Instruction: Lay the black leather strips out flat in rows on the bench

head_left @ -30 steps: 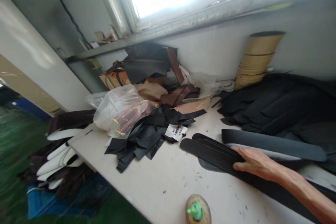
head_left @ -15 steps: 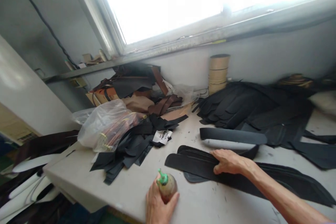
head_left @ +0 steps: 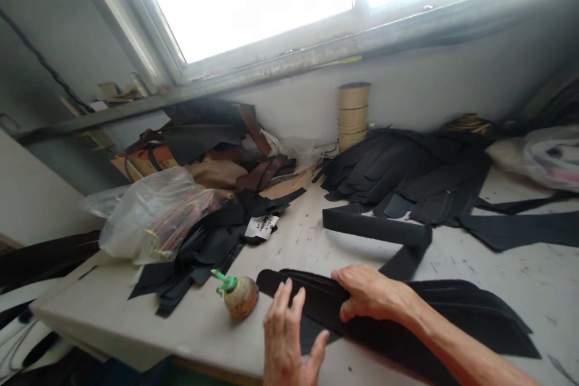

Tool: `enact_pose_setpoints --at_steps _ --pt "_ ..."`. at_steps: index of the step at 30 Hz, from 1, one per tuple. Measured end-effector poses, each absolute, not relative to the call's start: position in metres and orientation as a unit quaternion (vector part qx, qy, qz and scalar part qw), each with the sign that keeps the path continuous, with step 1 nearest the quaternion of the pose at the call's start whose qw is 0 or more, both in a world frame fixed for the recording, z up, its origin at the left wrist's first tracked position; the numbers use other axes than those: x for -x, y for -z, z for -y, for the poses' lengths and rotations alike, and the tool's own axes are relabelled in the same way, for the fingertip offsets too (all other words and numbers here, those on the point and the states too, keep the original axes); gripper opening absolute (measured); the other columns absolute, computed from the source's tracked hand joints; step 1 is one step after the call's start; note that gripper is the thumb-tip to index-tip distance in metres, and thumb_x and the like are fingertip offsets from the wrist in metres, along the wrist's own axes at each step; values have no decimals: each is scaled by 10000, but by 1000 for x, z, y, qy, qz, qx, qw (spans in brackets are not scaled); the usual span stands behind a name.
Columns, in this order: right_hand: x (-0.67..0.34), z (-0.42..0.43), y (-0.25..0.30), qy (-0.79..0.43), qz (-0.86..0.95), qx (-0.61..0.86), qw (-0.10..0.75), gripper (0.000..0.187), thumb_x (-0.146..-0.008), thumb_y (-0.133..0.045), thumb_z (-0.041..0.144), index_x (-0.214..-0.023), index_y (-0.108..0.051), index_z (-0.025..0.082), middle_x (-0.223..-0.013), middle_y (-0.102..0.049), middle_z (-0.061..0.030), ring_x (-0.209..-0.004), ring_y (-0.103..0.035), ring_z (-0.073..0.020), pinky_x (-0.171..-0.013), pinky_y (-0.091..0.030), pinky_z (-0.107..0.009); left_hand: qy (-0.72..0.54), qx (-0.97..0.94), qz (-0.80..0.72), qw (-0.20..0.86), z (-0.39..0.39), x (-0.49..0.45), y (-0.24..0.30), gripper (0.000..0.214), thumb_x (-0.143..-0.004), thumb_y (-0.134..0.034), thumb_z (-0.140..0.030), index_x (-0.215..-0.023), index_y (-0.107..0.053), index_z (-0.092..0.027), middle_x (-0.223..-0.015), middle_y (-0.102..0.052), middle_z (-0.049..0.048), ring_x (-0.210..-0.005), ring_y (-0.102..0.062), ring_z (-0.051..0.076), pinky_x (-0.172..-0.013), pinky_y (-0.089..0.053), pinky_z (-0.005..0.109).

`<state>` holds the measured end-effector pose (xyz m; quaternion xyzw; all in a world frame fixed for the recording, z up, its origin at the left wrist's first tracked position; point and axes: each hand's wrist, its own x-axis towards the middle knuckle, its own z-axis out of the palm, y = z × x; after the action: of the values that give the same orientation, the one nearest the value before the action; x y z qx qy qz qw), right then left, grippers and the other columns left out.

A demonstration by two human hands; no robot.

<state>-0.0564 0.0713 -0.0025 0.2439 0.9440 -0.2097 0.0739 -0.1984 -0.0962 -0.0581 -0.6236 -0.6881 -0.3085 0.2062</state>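
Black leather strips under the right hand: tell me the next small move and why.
Probably lower the open left hand onto the black leather strips: the right hand pins them, and the left hovers empty beside their edge, clear of the round, green-nozzled bottle.

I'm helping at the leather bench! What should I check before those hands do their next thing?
Left hand open, holding nothing: ok.
Right hand on the stack of long black leather pieces: ok.
Stack lying flat on the pale bench top: ok.
Round tan bottle with a green nozzle away from the right hand: ok.
That bottle's nozzle closed: cannot tell.
Bent black strip not touching the stack: cannot tell.
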Motion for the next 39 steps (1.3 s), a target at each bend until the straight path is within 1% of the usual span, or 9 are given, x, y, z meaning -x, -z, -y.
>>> enact_pose_setpoints --at_steps 3,5,9,11,13,16,21,26,39 --pt "50 -65 2 207 -945 -250 49 345 -650 -728 413 -884 -639 175 -774 -643 -29 -719 -619 -199 -589 -451 -260 208 675 701 99 66 193 57 682 -791 -570 -496 -1372 -330 -233 -1412 -379 129 -1279 -352 328 -981 -358 518" --pt "42 -74 -4 183 -942 -280 2 302 -741 -655 379 -989 -624 209 -928 -644 -36 -842 -617 -193 -694 -457 -249 179 680 710 38 55 195 60 630 -791 -551 -527 -1350 -374 -296 -1387 -438 76 -1265 -386 310 -997 -339 546" --pt "24 -121 -7 85 -897 -424 -94 456 -903 -430 291 -1328 -373 134 -1391 -327 -187 -1175 -446 -295 -882 -408 -399 188 663 725 -1 53 199 67 569 -810 -510 -535 -1328 -412 -320 -1392 -441 41 -1283 -369 289 -1036 -290 547" --pt "18 -143 -1 61 -889 -447 -78 434 -869 -508 283 -1260 -440 107 -1291 -436 -200 -1035 -540 -287 -799 -446 -418 194 660 726 -1 54 199 69 568 -806 -511 -538 -1323 -422 -321 -1391 -443 37 -1281 -370 288 -1037 -287 541" --pt "14 -154 4 54 -904 -422 -46 297 -838 -581 301 -1077 -562 128 -1032 -594 -97 -834 -591 -204 -722 -467 -367 196 660 725 2 54 198 70 579 -800 -516 -541 -1326 -417 -322 -1392 -441 35 -1276 -377 289 -1034 -288 536" --pt "15 -154 -4 20 -926 -374 -35 134 -853 -571 263 -922 -612 155 -837 -605 -25 -789 -565 -172 -710 -445 -322 195 663 722 4 54 199 70 600 -792 -526 -545 -1334 -406 -318 -1388 -446 39 -1264 -390 295 -1027 -290 537" --pt "21 -145 -32 -69 -934 -340 -89 381 -906 -345 76 -1213 -527 210 -1070 -568 -115 -960 -518 -229 -799 -368 -328 208 660 722 21 53 197 68 585 -782 -553 -527 -1310 -445 -297 -1364 -472 54 -1244 -411 299 -1023 -293 538" --pt "22 -141 8 -70 -954 -290 -34 392 -818 -399 -1 -1072 -607 213 -1082 -581 -97 -823 -603 -200 -701 -422 -292 188 667 721 6 54 196 65 588 -800 -545 -485 -1337 -401 -293 -1387 -443 53 -1266 -384 294 -1030 -286 552" --pt "21 -147 30 -18 -931 -366 2 431 -859 -329 13 -1242 -484 135 -1101 -549 -147 -785 -627 -226 -651 -480 -352 200 648 734 -30 54 190 53 537 -818 -518 -503 -1308 -440 -298 -1381 -447 51 -1276 -365 278 -1055 -260 551"
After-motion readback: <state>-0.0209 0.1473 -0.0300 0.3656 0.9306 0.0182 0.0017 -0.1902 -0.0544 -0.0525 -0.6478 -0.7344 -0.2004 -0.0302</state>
